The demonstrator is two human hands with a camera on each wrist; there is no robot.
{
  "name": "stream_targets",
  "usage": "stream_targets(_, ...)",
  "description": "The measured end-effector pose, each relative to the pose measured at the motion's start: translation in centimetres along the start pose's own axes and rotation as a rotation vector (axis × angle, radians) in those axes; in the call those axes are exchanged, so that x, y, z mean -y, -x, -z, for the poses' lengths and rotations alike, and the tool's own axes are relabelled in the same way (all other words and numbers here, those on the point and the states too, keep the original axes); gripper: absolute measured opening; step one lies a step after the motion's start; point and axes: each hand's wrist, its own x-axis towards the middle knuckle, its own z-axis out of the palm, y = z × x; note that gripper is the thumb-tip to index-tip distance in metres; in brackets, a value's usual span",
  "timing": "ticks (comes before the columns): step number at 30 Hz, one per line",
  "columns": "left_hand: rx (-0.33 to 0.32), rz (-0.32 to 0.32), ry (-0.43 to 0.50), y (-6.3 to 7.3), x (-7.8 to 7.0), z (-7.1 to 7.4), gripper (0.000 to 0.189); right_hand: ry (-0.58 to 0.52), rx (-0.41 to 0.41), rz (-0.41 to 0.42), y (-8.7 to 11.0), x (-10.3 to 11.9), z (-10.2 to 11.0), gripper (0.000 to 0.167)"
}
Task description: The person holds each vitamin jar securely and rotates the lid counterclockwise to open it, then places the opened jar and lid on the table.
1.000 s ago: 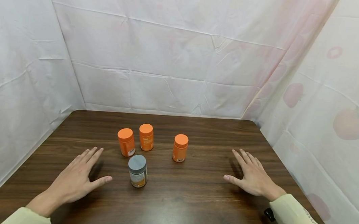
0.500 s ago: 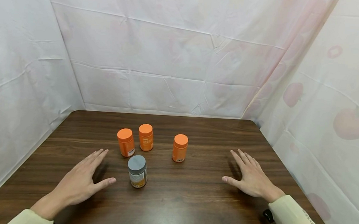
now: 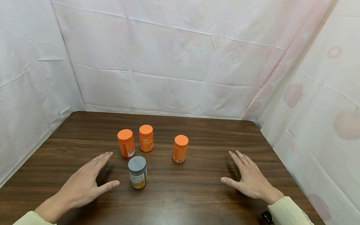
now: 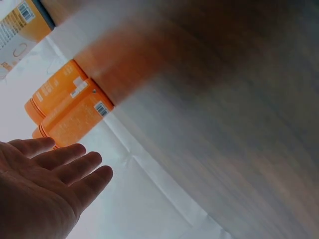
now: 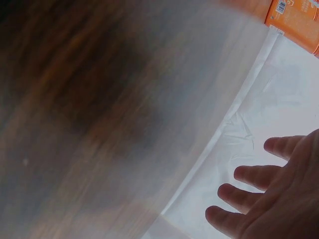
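Observation:
My left hand (image 3: 82,185) hovers over the left part of the table, fingers straight and thumb spread, holding nothing. Just right of its thumb stands a jar with a grey lid (image 3: 137,173) and a grey and yellow label. Behind that jar are two orange bottles, one on the left (image 3: 126,143) and one slightly farther back (image 3: 146,138). A third orange bottle (image 3: 180,149) stands alone nearer the middle. All of them are upright with lids on. Well to the right, my right hand (image 3: 253,179) is held with fingers extended, also holding nothing.
The dark wood-grain table (image 3: 175,207) has rounded far corners. White sheeting (image 3: 170,57) rises behind its far edge, and curtains close off both sides, the right one (image 3: 329,110) printed with pale fruit.
My left hand has moved rightward, closer to the grey-lidded jar. My right hand has drifted slightly left. The jar and bottles have stayed in place.

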Motion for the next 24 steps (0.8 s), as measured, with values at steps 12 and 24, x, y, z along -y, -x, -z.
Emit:
stream_targets(12, -0.006, -0.011, 0.018, 0.1, -1.2, -0.6, 0.093, -0.048, 0.017, -0.007, 0.3, 0.7, -0.1, 0.101)
stream_targets(24, -0.011, 0.000, 0.089, -0.1, -2.2, -1.2, 0.090, -0.072, 0.010, 0.001, 0.7, 1.5, -0.1, 0.101)
